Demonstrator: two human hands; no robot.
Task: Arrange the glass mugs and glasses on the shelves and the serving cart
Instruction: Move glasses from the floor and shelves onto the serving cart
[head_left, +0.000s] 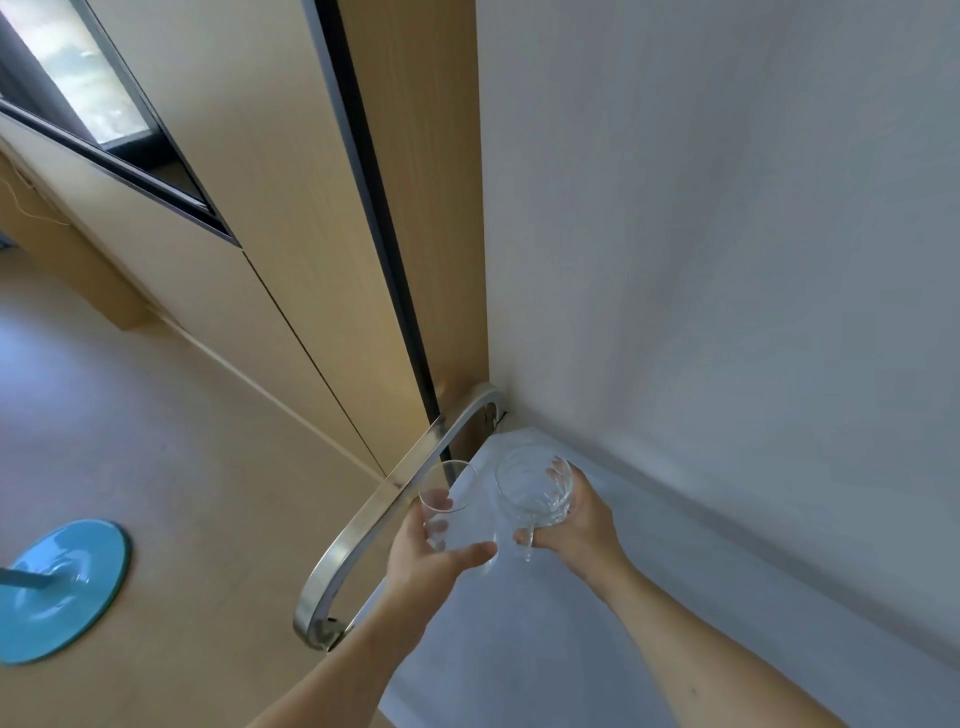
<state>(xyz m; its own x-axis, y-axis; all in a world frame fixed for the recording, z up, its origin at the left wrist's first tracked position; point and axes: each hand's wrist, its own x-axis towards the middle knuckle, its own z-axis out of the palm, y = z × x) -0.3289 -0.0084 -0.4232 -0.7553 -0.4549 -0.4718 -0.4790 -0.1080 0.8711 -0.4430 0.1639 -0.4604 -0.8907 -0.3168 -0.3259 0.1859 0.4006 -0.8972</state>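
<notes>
My left hand (423, 558) grips a plain clear tumbler (457, 512) around its side, thumb across the front. My right hand (576, 519) holds a ribbed clear glass mug (532, 488), fingers curled round its far side and thumb near the handle. Both glasses hang just above the white top (545, 623) of the serving cart, near its far left corner. The two glasses are close together, almost touching.
The cart's curved metal handle (384, 514) runs along its left edge. A white wall (727, 260) stands right behind the cart, a wooden panel (291, 234) to its left. A blue round stand base (62, 590) sits on the floor at the left.
</notes>
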